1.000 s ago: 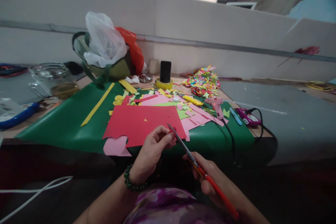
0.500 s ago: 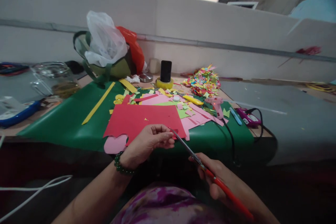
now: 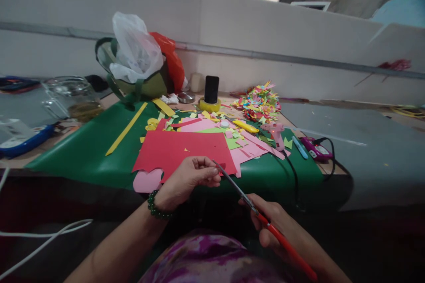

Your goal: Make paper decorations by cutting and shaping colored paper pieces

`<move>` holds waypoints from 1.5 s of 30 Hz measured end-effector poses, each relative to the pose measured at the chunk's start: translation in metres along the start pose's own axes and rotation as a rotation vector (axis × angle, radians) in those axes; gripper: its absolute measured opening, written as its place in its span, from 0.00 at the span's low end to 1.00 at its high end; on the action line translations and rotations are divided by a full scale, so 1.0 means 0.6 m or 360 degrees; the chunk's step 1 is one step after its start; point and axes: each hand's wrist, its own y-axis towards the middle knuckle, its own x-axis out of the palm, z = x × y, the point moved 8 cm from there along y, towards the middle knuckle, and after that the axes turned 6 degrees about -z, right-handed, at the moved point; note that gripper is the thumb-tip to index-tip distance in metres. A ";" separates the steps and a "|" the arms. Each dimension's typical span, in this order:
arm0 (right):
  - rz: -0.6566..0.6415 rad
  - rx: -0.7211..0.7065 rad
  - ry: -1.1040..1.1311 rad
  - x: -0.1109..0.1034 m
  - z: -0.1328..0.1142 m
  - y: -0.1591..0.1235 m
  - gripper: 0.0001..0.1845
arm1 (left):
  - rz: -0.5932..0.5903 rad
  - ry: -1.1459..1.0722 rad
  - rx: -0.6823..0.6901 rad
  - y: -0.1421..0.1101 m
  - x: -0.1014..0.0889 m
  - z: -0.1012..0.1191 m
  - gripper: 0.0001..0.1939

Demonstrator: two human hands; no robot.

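My right hand (image 3: 265, 216) is closed round the red handles of a pair of scissors (image 3: 239, 190). The blades look nearly closed and point up and to the left, their tips by my left fingertips. My left hand (image 3: 201, 172), with a green bead bracelet (image 3: 156, 207) at the wrist, is pinched shut at the blade tips. What the pinch holds, if anything, is too small to make out. Behind my left hand lies a red sheet of paper (image 3: 175, 143) with a notched front edge. A pink paper piece (image 3: 148, 181) sticks out under its left corner.
Paper scraps (image 3: 232, 135) litter the green mat (image 3: 83, 141). A pink glue gun (image 3: 275, 132), yellow cutter (image 3: 245, 126) and light blue pen (image 3: 299, 147) lie right. Behind stand a phone (image 3: 211, 88) on yellow tape (image 3: 209, 106), a colourful paper pile (image 3: 260, 101) and a green bag (image 3: 152, 84).
The scissor tips have shifted slightly up and left at my left fingertips, and a small dark speck shows on the red sheet. The whole view has moved slightly; both hands keep their grip.
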 end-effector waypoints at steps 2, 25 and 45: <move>0.0008 -0.0018 0.0020 0.001 -0.001 0.001 0.20 | 0.0010 -0.0048 0.0009 0.001 0.001 0.001 0.17; 0.0007 -0.0177 -0.0049 0.001 0.018 0.000 0.48 | 0.0079 -0.0172 0.0084 -0.005 0.001 -0.002 0.19; 0.0967 -0.0678 0.0721 -0.049 -0.047 0.055 0.20 | 0.0068 -0.0300 0.0022 -0.009 0.046 -0.050 0.20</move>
